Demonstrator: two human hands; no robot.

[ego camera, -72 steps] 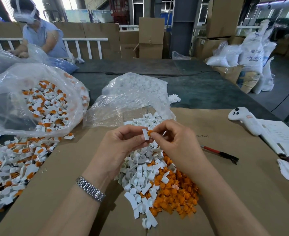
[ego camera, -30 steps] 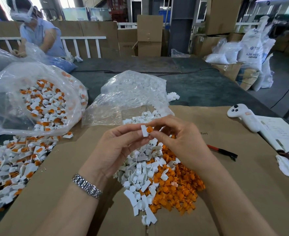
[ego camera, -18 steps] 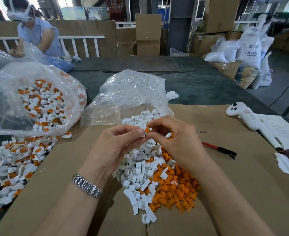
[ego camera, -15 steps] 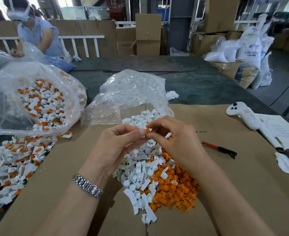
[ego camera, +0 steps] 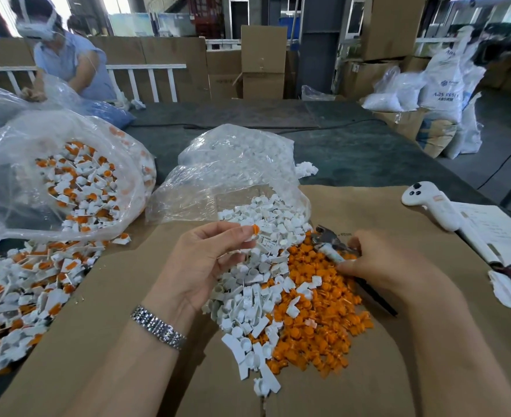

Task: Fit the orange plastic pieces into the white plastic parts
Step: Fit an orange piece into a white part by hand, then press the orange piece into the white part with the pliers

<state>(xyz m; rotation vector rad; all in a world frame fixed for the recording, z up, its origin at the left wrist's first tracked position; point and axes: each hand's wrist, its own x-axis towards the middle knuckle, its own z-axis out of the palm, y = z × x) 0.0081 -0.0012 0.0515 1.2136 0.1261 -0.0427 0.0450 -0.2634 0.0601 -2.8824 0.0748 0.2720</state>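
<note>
Left hand (ego camera: 206, 266) pinches a light, stiff white part (ego camera: 249, 236) at its fingertips, orange piece (ego camera: 255, 228) atop, while right hand (ego camera: 377, 263) grips pliers (ego camera: 329, 239).

Hands (ego camera: 206, 266) over orange-and-white pile (ego camera: 278, 284)

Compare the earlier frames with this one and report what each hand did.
The right hand left the part, moved right and down, and now grips the pliers that lay on the cardboard. The left hand keeps pinching the white part with the orange piece, alone now. Both piles, the bags and the controller stayed put.
</note>
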